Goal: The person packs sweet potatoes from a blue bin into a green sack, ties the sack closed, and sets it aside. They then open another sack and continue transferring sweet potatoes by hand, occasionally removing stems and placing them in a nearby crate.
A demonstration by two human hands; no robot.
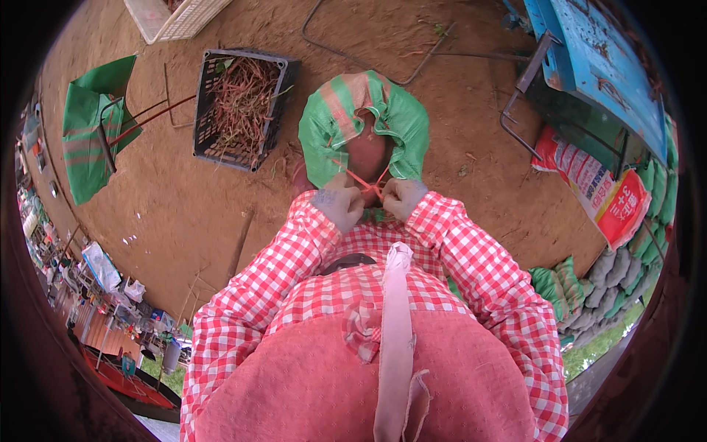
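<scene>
1. Red-and-white checked sleeves and a pink apron strap fill the lower view, closest to the lens.
2. Just beyond them, both gloved hands meet at the mouth of a green woven sack, which stands on the bare dirt ground directly in front of the person.
3. An orange-red string crosses the sack's gathered opening; the left hand has its grip pinched on one strand.
4. The right hand pinches the other strand, fingers pressed together, the two hands nearly touching.
5. Left of the sack, a black plastic crate holds reddish stalks.
6. Farther left lies a folded green sack with a bent metal rod across it.
7. A white basket sits at the upper edge.
8. To the right are a blue metal frame, a red-and-white printed bag, and stacked filled sacks lower down.
</scene>
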